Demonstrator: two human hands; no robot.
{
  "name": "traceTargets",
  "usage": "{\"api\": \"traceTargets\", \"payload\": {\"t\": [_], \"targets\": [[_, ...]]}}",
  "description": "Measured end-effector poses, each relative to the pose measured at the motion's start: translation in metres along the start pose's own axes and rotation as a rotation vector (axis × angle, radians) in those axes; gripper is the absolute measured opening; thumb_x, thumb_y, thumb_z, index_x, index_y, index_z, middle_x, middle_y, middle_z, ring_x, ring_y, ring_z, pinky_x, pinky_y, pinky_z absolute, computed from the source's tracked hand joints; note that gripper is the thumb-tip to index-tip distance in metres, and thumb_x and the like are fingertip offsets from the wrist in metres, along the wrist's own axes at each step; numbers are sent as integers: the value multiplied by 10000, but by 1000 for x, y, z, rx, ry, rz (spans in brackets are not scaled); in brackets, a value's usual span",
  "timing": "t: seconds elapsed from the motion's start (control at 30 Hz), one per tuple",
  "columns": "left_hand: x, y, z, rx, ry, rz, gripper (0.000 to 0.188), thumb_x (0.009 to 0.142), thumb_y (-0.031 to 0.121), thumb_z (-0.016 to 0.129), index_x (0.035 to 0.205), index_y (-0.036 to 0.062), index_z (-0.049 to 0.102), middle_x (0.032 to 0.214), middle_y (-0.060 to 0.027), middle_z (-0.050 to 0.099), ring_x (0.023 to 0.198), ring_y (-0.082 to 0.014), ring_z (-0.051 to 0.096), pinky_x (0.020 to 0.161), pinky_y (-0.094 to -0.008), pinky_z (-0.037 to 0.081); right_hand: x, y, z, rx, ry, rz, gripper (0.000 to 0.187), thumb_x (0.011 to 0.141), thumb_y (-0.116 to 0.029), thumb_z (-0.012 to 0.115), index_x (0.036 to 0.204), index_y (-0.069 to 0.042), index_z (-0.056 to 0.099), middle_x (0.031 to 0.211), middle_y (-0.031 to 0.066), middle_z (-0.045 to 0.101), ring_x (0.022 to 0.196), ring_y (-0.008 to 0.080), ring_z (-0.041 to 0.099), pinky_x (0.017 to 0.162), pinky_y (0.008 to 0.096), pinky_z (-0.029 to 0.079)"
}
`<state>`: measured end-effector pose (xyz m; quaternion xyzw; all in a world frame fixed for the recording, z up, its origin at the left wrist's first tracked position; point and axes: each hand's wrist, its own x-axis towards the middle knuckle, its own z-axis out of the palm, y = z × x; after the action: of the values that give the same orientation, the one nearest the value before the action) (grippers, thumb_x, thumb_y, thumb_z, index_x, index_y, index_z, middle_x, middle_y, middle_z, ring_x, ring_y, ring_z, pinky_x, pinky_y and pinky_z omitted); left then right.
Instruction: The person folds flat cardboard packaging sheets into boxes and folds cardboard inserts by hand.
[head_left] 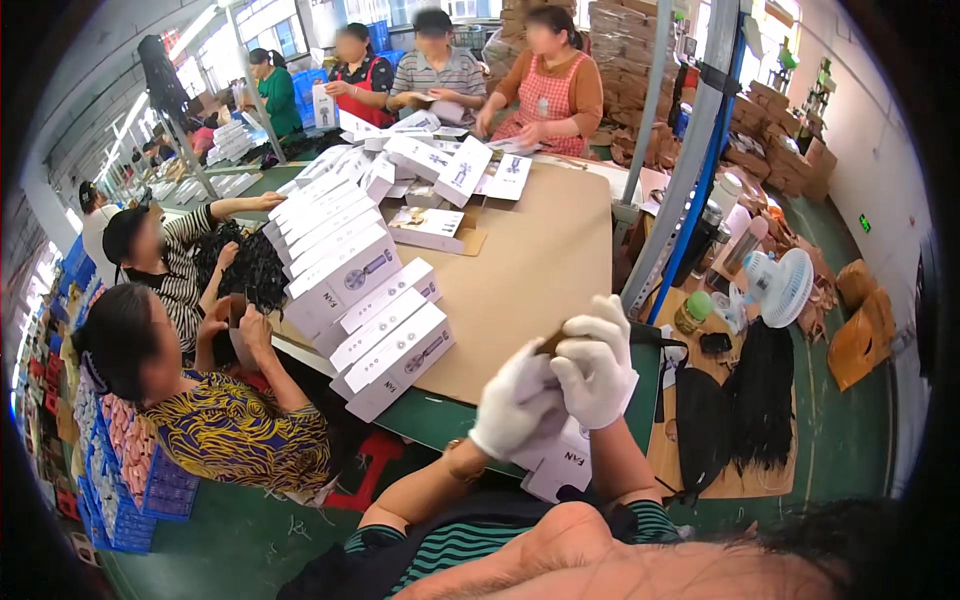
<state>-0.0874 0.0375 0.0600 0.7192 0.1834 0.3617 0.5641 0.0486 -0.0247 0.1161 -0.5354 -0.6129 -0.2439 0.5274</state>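
Note:
Both my hands wear white gloves and are raised close together over the near edge of the table. My left hand (515, 402) has its fingers curled and is slightly blurred. My right hand (597, 362) is closed beside it, fingers bent. A small brown edge shows between the gloves, but its kind is hidden by the fingers. Just below my hands, close to my body, lie white printed boxes (560, 468), partly covered by my arms. Left of my hands, a stepped row of white boxes (345, 275) with a fan picture stands on the brown table board (530, 290).
A heap of white boxes (425, 155) and an opened box (430, 228) lie farther back. Co-workers stand opposite and sit at left, one folding a brown card (238, 315). At right are a metal post (680, 170), a white fan (780, 285) and black straps (760, 400).

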Motion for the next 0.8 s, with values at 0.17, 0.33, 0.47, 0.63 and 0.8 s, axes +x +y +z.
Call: {"api": "traceTargets", "payload": {"t": [0.17, 0.33, 0.47, 0.63, 0.8], "targets": [[9, 22, -41, 132, 294, 219, 605, 754, 9, 752, 1308, -15, 510, 1156, -127, 639, 1063, -180, 617, 918, -320, 497, 19, -7, 33, 620, -83, 404, 839, 886, -494, 631, 1442, 59, 332, 1376, 202, 496, 1280, 303, 481, 1068, 381, 365], [-5, 22, -52, -166, 542, 346, 508, 795, -25, 647, 1272, -34, 471, 1166, -121, 557, 1071, -207, 552, 970, -342, 446, 20, -37, 59, 1016, -130, 587, 299, 912, -11, 527, 1209, 11, 549, 1167, 104, 619, 1077, 151, 577, 963, 300, 444], [-14, 29, -41, 1, 568, 391, 401, 881, -42, 556, 1269, -16, 459, 1210, -115, 520, 1156, -222, 505, 1017, -362, 393, 1, -31, 73, 1060, -80, 455, 255, 879, 151, 430, 1056, 17, 554, 1101, 126, 633, 1032, 170, 612, 929, 301, 473], [-5, 29, -53, 751, 347, 767, 722, 566, 136, 910, 1194, 10, 577, 1252, -174, 518, 1092, -371, 564, 957, -443, 463, 4, -12, 56, 1187, -49, 588, 340, 894, 134, 409, 1198, 7, 493, 1167, 160, 607, 1046, 206, 613, 936, 315, 480], [-8, 22, -78, 378, 311, 481, 574, 594, 88, 885, 1092, 24, 608, 1089, -136, 591, 965, -273, 626, 829, -357, 521, 13, -10, 41, 908, -244, 175, 548, 943, -209, 592, 1400, 19, 395, 1457, 304, 392, 1303, 365, 470, 1068, 441, 371]]}}
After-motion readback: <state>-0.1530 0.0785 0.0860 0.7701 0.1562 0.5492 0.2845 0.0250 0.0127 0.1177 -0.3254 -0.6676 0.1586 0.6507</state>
